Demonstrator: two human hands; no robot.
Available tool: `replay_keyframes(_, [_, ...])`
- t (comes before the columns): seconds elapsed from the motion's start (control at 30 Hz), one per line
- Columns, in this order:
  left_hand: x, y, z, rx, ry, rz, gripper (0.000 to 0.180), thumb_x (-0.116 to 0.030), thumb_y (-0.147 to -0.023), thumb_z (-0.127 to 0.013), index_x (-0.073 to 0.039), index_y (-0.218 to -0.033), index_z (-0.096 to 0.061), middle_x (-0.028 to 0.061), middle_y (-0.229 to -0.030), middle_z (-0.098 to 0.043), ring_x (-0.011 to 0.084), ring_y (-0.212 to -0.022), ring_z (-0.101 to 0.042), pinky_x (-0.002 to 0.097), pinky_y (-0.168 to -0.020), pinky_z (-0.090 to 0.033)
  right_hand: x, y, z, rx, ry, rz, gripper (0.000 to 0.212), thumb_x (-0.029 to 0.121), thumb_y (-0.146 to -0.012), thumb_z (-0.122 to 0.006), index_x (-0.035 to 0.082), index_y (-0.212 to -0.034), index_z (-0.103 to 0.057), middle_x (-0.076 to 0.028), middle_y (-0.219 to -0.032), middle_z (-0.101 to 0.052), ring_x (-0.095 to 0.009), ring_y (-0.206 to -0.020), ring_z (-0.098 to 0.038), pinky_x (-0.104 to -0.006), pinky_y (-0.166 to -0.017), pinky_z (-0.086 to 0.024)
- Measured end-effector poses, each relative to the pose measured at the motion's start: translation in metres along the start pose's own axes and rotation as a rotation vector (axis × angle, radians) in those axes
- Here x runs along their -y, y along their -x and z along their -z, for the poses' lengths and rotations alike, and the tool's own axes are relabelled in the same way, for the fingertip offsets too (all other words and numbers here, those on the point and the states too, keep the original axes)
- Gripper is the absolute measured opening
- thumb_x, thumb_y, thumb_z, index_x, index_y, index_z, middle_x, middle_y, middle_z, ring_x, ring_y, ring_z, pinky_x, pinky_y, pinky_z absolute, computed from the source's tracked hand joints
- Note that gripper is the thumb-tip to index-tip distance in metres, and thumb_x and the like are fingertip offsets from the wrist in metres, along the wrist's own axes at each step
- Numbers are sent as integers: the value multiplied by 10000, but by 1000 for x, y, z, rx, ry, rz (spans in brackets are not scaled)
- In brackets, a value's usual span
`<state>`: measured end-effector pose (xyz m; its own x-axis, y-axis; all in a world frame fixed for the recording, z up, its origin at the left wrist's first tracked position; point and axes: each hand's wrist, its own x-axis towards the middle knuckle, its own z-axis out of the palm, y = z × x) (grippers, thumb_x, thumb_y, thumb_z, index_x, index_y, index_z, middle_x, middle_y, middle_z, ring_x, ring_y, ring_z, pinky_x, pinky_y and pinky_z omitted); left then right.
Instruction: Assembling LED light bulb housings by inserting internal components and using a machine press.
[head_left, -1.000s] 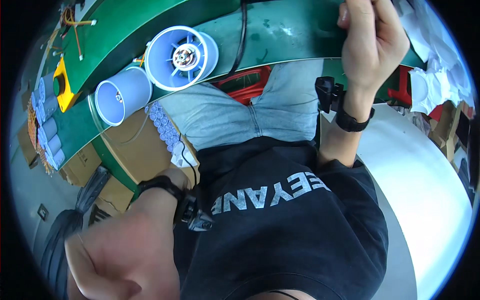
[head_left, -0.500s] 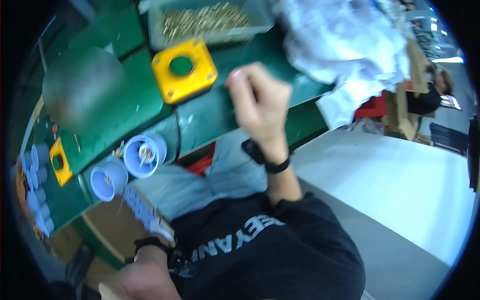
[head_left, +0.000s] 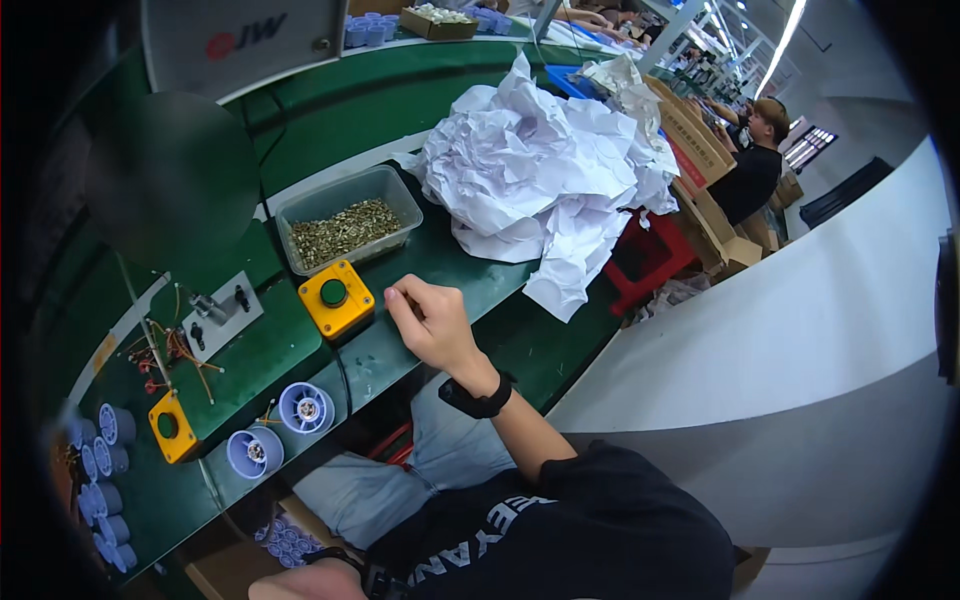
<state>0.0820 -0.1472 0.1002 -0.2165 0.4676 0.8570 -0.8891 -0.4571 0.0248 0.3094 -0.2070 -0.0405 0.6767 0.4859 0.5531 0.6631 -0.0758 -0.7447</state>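
Observation:
My right hand (head_left: pixel 432 325) is closed, its fingers curled inward with the thumb along them; what they hold, if anything, is hidden. It hovers over the green bench edge, just right of a yellow button box (head_left: pixel 347 318) with a green button, and apart from it. At the lower edge, only a patch of skin and a dark band show of my left hand and arm (head_left: pixel 310 580); its fingers cannot be made out. It is nearest to a box of small purple parts (head_left: pixel 287 542) below the bench. Two purple round housings (head_left: pixel 306 408) with wires inside stand at the bench edge.
A clear tub of brass-coloured pieces (head_left: pixel 345 228) sits behind the button box. Crumpled white paper (head_left: pixel 540 165) covers the bench to the right. Left are a metal fixture (head_left: pixel 220 312), a second yellow button box (head_left: pixel 172 428) and several purple housings (head_left: pixel 108 455). A person (head_left: pixel 752 160) works far right.
The view has shifted and sharpened, bringing more of the bench and room into sight. My right hand stays closed beside the button box. Less of my left arm shows, lower in the view.

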Motion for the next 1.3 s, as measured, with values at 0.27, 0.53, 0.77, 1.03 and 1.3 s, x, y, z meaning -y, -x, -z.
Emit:
replay_keyframes(0.27, [-29,-10,1,32,102,-20,313,-31,-824,-750,-121,-990,-500,-78,-1003,-343,102,-652,-417,328,-597,-367,1,0,-3,11,68,73,170,109,-961,-636,-8,-839,-649,-132,-607,-599,-229,-500,-590,-333,-504,-431])
replay_keyframes(0.53, [-47,-30,7,129,305,-114,332,3,-836,-729,-139,-1011,-485,-67,-981,-369,94,-647,-439,325,-594,-359,0,3,-4,-42,88,45,188,120,-963,-639,-23,-841,-649,-131,-594,-576,-192,-492,-558,-331,-501,-418])
replay_keyframes(0.77, [-69,-38,62,95,-40,-31,590,-466,-899,-700,-180,-1388,-538,3,-1108,-476,122,-723,-480,238,-566,-379,4,-3,-8,-60,118,33,212,139,-980,-638,-29,-851,-651,-93,-597,-525,-100,-542,-469,-308,-504,-384])
replay_keyframes(1.03, [-45,-32,235,32,-1426,356,507,-184,-911,-715,-34,-1371,-562,86,-1128,-558,120,-711,-524,269,-648,-469,87,-38,1,275,-20,137,135,98,-1009,-615,-8,-989,-697,-15,-797,-642,-61,-691,-556,-227,-597,-400])
replay_keyframes(1.3, [-10,-26,290,435,-1919,658,704,-225,-877,-752,-226,-1520,-466,142,-1466,-424,304,-792,-664,413,-761,-565,186,-97,-105,629,395,1002,139,42,-864,-686,20,-1000,-707,-113,-1004,-707,-304,-861,-678,-397,-710,-567])
